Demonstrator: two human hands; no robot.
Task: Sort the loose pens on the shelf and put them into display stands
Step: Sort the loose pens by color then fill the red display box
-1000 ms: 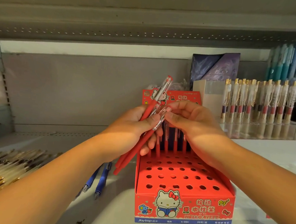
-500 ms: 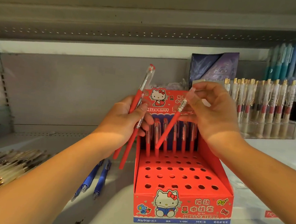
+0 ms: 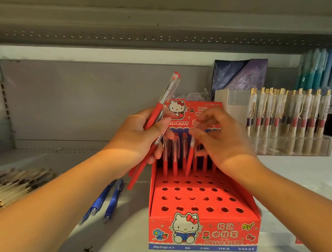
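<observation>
A red Hello Kitty display stand with rows of round holes sits on the shelf in front of me. Several red pens stand upright in its back row. My left hand grips a few red pens slanting up and to the right, just left of the stand. My right hand pinches the clear top of one red pen, which stands nearly upright with its tip at the back row of holes.
Two blue pens lie on the shelf left of the stand. A heap of clear and gold pens lies at far left. A clear stand of gold-clipped pens is at back right, with a dark box behind.
My right hand has drawn one red pen out of the left hand's bundle, carried it right and lowered it upright into the stand's back row. The left hand stayed put.
</observation>
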